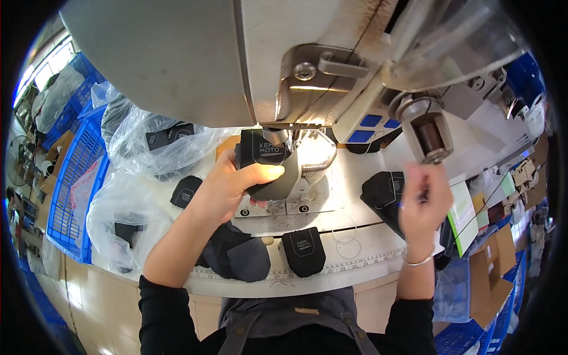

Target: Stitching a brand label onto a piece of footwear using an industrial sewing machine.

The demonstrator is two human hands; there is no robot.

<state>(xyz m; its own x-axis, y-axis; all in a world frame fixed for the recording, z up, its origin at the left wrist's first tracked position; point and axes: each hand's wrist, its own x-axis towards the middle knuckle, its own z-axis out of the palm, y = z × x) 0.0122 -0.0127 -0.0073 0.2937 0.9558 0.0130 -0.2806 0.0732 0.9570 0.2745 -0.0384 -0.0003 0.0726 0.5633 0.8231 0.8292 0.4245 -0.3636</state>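
My left hand (239, 180) grips a black fabric pouch (271, 171) with a pale printed mark, its thumb on top and fingers beneath. The pouch's far end lies by the lit presser-foot area of a sewing machine (260, 65). My right hand (427, 204) is smeared by motion; it is off to the right, near another black pouch (383, 188), and whether it touches that is unclear. Just beyond this hand hangs a spool of dark thread (431, 133) in a metal holder. Close to the table's front edge lie a black pouch (304, 251) and a dark fabric bundle (236, 254).
Clear plastic bags (127, 219) with black pieces inside take up the table's left side. A blue crate (77, 189) stands beyond them. At the right are a green-edged booklet (466, 219) and an open cardboard box (494, 275). A printed ruler strip (355, 263) follows the front edge.
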